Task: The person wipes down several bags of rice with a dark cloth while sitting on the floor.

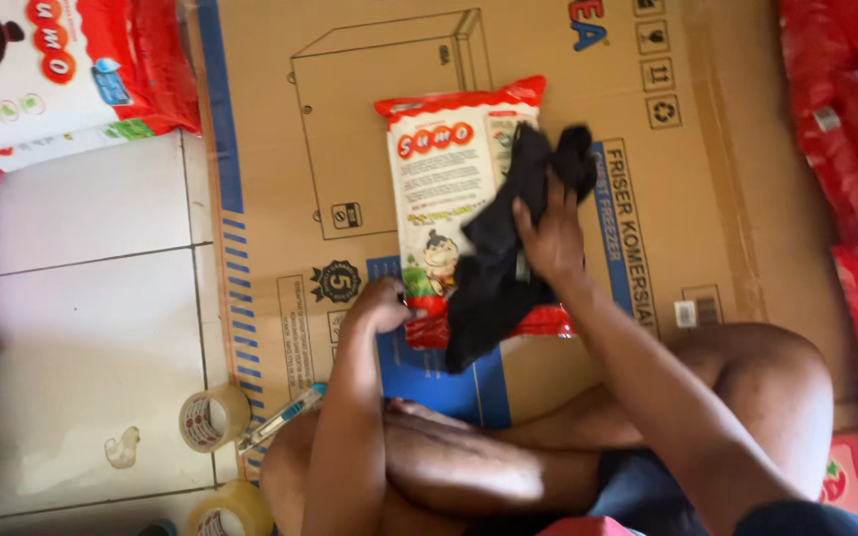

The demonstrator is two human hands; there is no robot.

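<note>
the right hand (548,238) bunches a soft black cloth (499,278) on a light, probably slippery packet (454,189) lying on cardboard (727,199); left hand (379,303) fingers pin its lower edge.

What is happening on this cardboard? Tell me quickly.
A person sits cross-legged on a flattened cardboard box laid on a tiled floor. Their right hand presses a black cloth onto a red-and-white packet lying flat on the cardboard, while the left hand steadies the packet's near edge. Two rolls of tape and a utility knife lie beside the left knee. More red packets are stacked around.
</note>
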